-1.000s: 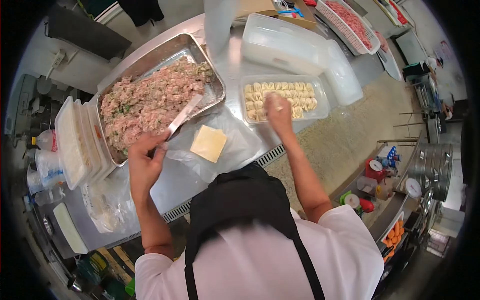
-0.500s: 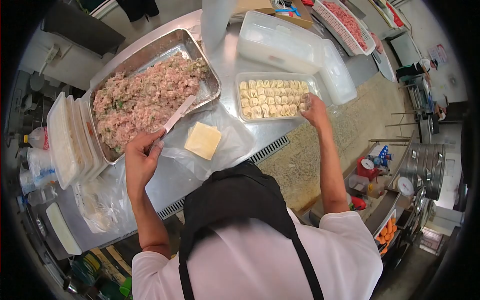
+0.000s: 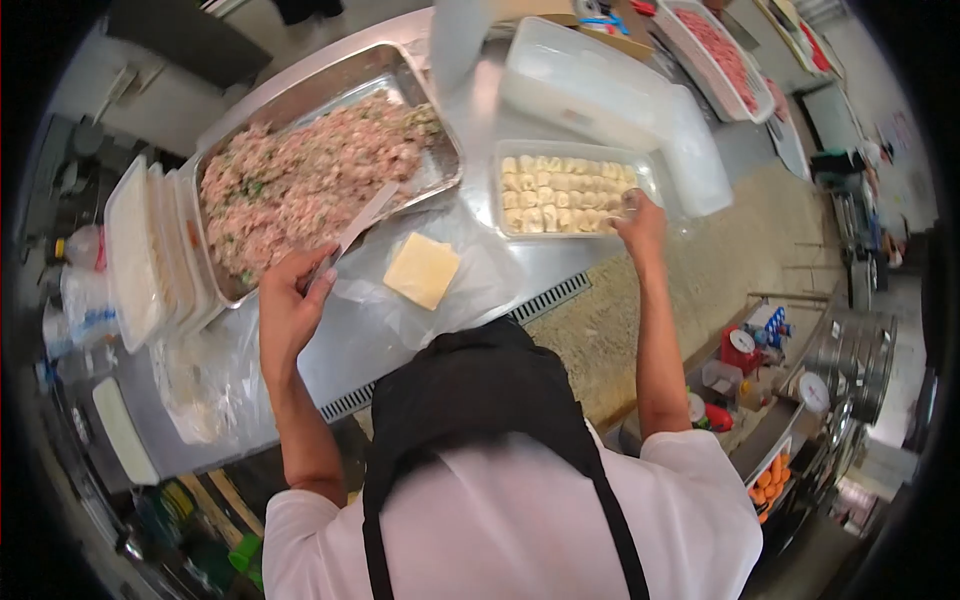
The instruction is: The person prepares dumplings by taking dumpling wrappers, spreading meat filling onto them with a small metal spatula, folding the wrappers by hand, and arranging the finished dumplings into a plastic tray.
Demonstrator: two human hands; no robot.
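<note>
My left hand (image 3: 292,300) is closed on the handle of a flat metal spatula (image 3: 368,218), its blade at the near edge of a steel tray (image 3: 452,182) of minced filling with green bits (image 3: 310,170). My right hand (image 3: 643,228) is at the right end of a clear plastic container (image 3: 570,236), fingers bent together by the last dumplings. Blur hides what lies between those fingertips. Rows of folded dumplings (image 3: 560,190) fill much of that container. Between my hands, a stack of square yellow wrappers (image 3: 422,271) rests on a plastic bag (image 3: 480,280).
Lidded plastic boxes (image 3: 140,255) stand left of the tray. Behind the dumplings sit a large clear box (image 3: 585,80) and a lid (image 3: 698,155). A white basket of minced meat (image 3: 715,55) is at back right. Another person (image 3: 850,160) stands far right.
The whole view has shifted slightly, with the table things appearing further right. Both hands keep nearly the same places, the left on the spatula and the right at the container's end.
</note>
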